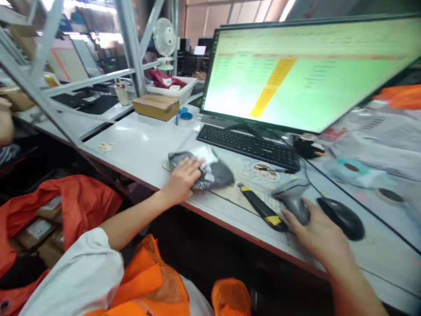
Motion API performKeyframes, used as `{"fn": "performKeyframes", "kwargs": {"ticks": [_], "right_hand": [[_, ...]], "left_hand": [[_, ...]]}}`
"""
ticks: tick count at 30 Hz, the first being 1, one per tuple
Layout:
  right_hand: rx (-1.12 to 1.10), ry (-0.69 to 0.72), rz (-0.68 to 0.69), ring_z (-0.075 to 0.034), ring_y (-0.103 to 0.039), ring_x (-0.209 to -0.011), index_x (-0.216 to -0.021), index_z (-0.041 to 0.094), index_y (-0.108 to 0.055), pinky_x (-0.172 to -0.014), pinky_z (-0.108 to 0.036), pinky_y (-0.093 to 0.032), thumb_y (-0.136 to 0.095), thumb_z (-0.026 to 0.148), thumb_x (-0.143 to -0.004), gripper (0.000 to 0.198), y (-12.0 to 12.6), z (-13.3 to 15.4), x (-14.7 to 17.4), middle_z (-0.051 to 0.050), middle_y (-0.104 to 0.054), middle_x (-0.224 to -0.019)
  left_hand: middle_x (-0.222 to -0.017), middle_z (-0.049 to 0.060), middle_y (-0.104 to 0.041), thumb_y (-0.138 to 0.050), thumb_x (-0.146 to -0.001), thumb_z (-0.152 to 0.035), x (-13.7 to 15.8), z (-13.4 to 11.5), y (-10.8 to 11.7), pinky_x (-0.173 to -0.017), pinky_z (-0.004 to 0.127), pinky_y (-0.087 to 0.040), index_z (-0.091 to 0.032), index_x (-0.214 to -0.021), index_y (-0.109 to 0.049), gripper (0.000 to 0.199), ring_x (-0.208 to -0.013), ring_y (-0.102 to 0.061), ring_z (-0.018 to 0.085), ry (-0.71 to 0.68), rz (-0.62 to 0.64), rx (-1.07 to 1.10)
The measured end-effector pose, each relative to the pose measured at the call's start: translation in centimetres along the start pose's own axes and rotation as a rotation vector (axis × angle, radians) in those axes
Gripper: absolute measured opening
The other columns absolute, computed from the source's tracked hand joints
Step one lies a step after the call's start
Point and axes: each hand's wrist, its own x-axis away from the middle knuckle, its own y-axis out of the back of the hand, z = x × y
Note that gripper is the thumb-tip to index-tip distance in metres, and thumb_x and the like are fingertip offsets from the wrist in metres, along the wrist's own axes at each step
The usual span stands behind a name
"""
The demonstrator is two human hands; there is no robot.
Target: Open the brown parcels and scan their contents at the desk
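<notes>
My left hand (184,179) presses on a dark grey plastic parcel bag (221,173) with a white label, its fingers bent over the crumpled film. The bag lies near the desk's front edge. A grey handheld barcode scanner (294,198) is in my right hand (317,230); the thumb shows along its handle, and the other fingers are partly hidden behind it. Just left of that hand lies a black and yellow box cutter (263,208). A black mouse (341,218) sits to its right. Behind it a pen (272,170) rests on the printed desk mat.
A black keyboard (246,147) stands before a large lit monitor (296,79). A cardboard box (156,106), a blue tape roll (186,116) and a white tray (187,90) are farther back. Cables cross the right side beside plastic packaging (388,145). An orange-red sack (88,197) holds boxes at left.
</notes>
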Motion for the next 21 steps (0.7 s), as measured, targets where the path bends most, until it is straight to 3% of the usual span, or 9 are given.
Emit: {"fn": "performKeyframes", "kwargs": {"ticks": [3,5,9,11,14,16,18,19,21], "right_hand": [[0.098,-0.094,0.059,-0.048,-0.064,-0.119,-0.156,0.004,-0.044,-0.098,-0.058,-0.053,-0.047,0.059,-0.095,0.083,-0.7,0.1,-0.3,-0.029,-0.063,-0.135],[0.137,-0.098,0.071,-0.047,-0.066,-0.116,-0.158,0.004,-0.041,-0.094,-0.055,-0.054,-0.048,0.053,-0.095,0.079,-0.9,0.5,-0.6,-0.029,-0.065,-0.133],[0.219,-0.093,0.084,-0.046,-0.066,-0.113,-0.157,-0.001,-0.04,-0.089,-0.051,-0.052,-0.047,0.04,-0.095,0.074,-0.5,1.4,-1.2,-0.032,-0.065,-0.129],[0.241,-0.103,0.115,-0.047,-0.066,-0.114,-0.155,-0.005,-0.04,-0.087,-0.049,-0.05,-0.045,0.035,-0.095,0.073,0.0,2.1,-1.4,-0.034,-0.065,-0.127],[0.238,-0.101,0.137,-0.047,-0.065,-0.115,-0.151,-0.01,-0.042,-0.084,-0.048,-0.047,-0.038,0.037,-0.099,0.07,1.1,3.3,-1.4,-0.038,-0.061,-0.13],[0.229,-0.101,0.138,-0.047,-0.065,-0.116,-0.148,-0.008,-0.046,-0.083,-0.048,-0.045,-0.03,0.042,-0.102,0.07,2.0,4.1,-1.5,-0.039,-0.06,-0.131],[0.246,-0.147,0.148,-0.045,-0.066,-0.114,-0.143,0.0,-0.052,-0.082,-0.046,-0.045,-0.03,0.044,-0.102,0.065,2.8,4.7,-1.7,-0.034,-0.063,-0.128],[0.263,-0.191,0.151,-0.043,-0.067,-0.113,-0.14,0.005,-0.056,-0.082,-0.045,-0.046,-0.034,0.045,-0.1,0.06,3.2,4.9,-1.9,-0.031,-0.066,-0.125],[0.286,-0.26,0.158,-0.041,-0.068,-0.111,-0.132,0.014,-0.059,-0.083,-0.042,-0.048,-0.038,0.046,-0.097,0.053,3.9,5.1,-2.2,-0.024,-0.07,-0.117]], "left_hand": [[-0.165,0.017,-0.04,-0.07,-0.085,-0.021,0.0,-2.4,-4.5,-0.133,0.056,-0.027,-0.016,-0.111,-0.064,0.027,-0.159,-0.029,0.034,-0.076,0.389,-0.088],[-0.168,0.017,-0.035,-0.07,-0.09,-0.032,0.5,-3.4,-5.8,-0.134,0.056,-0.024,-0.016,-0.116,-0.063,0.032,-0.16,-0.023,0.033,-0.068,0.464,-0.113],[-0.168,0.016,-0.036,-0.07,-0.093,-0.049,2.1,-4.6,-5.4,-0.132,0.056,-0.026,-0.018,-0.118,-0.063,0.04,-0.16,-0.026,0.033,-0.064,0.46,-0.128],[-0.162,0.018,-0.045,-0.068,-0.093,-0.059,2.2,-5.2,-4.2,-0.13,0.057,-0.03,-0.017,-0.12,-0.063,0.05,-0.155,-0.036,0.034,-0.074,0.468,-0.115],[-0.135,0.018,-0.07,-0.056,-0.101,-0.059,0.0,-5.5,-2.4,-0.115,0.05,-0.049,-0.017,-0.117,-0.065,0.046,-0.129,-0.066,0.031,-0.083,0.432,-0.039],[-0.124,0.014,-0.075,-0.046,-0.108,-0.049,-3.2,-4.9,-2.1,-0.104,0.043,-0.055,-0.016,-0.118,-0.066,0.04,-0.116,-0.071,0.027,-0.061,0.316,-0.021],[-0.139,0.015,-0.067,-0.044,-0.109,-0.042,-6.3,-3.9,-2.9,-0.111,0.043,-0.051,-0.014,-0.131,-0.063,0.04,-0.131,-0.063,0.027,-0.028,0.209,-0.092],[-0.151,0.017,-0.058,-0.048,-0.107,-0.044,-7.4,-3.4,-3.8,-0.119,0.046,-0.045,-0.012,-0.14,-0.058,0.046,-0.144,-0.053,0.03,-0.023,0.213,-0.153],[-0.165,0.018,-0.041,-0.057,-0.101,-0.056,-8.1,-2.8,-6.1,-0.128,0.054,-0.031,-0.011,-0.152,-0.05,0.069,-0.156,-0.033,0.035,-0.044,0.346,-0.273]]}}
